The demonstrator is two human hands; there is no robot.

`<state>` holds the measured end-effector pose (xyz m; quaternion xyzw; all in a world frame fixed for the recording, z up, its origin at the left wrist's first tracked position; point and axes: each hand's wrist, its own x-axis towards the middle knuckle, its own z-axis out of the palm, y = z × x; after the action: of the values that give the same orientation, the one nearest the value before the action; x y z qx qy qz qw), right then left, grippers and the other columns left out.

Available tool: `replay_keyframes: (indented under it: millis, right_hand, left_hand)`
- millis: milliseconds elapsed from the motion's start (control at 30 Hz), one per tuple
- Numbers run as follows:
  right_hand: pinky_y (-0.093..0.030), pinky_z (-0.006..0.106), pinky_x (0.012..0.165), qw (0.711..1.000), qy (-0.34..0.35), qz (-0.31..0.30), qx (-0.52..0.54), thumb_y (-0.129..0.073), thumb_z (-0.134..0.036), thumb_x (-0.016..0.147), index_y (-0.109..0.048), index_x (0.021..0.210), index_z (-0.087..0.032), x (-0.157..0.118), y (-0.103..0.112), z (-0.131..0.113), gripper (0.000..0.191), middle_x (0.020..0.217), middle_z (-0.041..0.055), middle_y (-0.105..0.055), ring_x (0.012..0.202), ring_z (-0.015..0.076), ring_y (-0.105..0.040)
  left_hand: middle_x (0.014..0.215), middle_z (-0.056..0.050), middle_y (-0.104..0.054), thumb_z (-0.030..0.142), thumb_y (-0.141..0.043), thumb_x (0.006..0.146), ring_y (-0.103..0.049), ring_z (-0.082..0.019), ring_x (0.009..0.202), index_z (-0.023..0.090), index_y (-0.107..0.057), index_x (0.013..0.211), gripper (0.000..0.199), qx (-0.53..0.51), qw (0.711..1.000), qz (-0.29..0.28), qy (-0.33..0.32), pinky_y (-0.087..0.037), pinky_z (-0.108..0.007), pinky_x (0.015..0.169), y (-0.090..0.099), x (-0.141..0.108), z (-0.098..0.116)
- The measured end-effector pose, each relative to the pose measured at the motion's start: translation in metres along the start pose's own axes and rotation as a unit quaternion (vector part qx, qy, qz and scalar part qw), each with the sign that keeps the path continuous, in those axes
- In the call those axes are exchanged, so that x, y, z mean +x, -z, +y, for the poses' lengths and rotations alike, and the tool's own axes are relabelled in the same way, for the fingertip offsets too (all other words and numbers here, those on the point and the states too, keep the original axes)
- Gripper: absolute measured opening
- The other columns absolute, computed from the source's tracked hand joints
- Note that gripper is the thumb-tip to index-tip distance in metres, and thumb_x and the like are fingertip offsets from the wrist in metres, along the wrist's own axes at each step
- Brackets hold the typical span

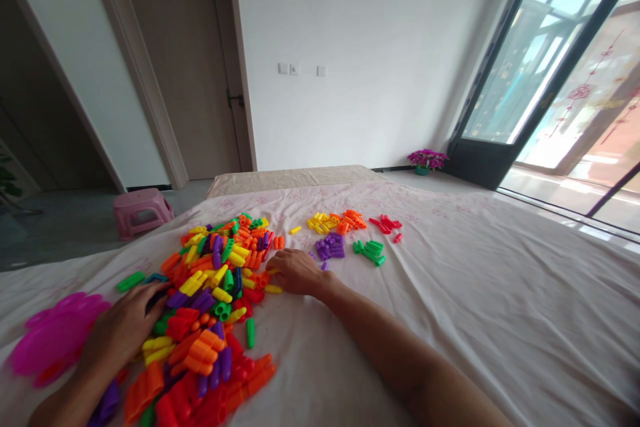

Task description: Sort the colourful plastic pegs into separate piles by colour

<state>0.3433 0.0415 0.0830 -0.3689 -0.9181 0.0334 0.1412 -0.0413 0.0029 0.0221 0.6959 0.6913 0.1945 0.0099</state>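
A large heap of bullet-shaped plastic building pieces point(200, 307) in red, orange, yellow, green and purple lies on the cloth in front of me. My left hand point(127, 323) rests against the heap's left side, thumb and forefinger apart over a dark gap; its other fingertips are hidden. At the heap's right edge, my right hand point(297, 271) has its fingers curled down on a yellow piece point(273, 271). Beyond it lie small groups sorted by colour: yellow pieces point(321, 222), orange pieces point(351, 221), purple pieces point(331, 246), green pieces point(370, 251) and red pieces point(386, 223).
The pale patterned cloth point(480, 293) is wrinkled. A magenta plastic tray point(50, 333) lies left of my left hand. On the floor are a pink stool point(143, 212) and a potted flower point(427, 159). A single yellow piece point(295, 230) sits between heap and groups.
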Motion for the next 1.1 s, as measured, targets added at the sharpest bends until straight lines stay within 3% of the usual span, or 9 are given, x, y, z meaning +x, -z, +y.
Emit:
replay_keyframes:
  millis: [433,1000,1100]
  right_hand:
    - [-0.045,0.028,0.078,1.0,-0.011,-0.004,-0.012,-0.06,-0.022,0.086,-0.065,0.111,-0.024,0.001,-0.005,0.002,0.025,0.104,0.0044,-0.066,0.1,0.0194,-0.06]
    - [-0.047,0.031,0.079,0.999,0.012,-0.001,-0.037,-0.059,-0.037,0.09,-0.061,0.109,-0.021,0.002,-0.011,0.002,0.025,0.104,0.007,-0.064,0.097,0.0214,-0.059]
    - [-0.047,0.029,0.079,1.0,0.006,-0.006,-0.025,-0.059,-0.026,0.089,-0.062,0.111,-0.022,0.002,-0.009,0.007,0.023,0.105,0.0066,-0.064,0.1,0.0211,-0.059]
  left_hand:
    - [0.128,-0.013,-0.061,0.047,-0.036,0.091,-0.057,-0.029,0.117,0.017,-0.06,0.119,0.048,-0.008,1.0,0.001,0.002,-0.044,-0.042,0.101,0.003,-0.002,0.004]
    - [0.125,-0.014,-0.062,0.049,-0.033,0.091,-0.058,-0.029,0.117,0.017,-0.061,0.12,0.051,0.007,1.0,-0.016,0.009,-0.046,-0.042,0.098,0.003,0.002,-0.001]
    - [0.125,-0.014,-0.062,0.048,-0.034,0.09,-0.058,-0.029,0.117,0.018,-0.062,0.119,0.05,0.007,1.0,-0.012,0.008,-0.046,-0.041,0.099,0.004,0.002,-0.001]
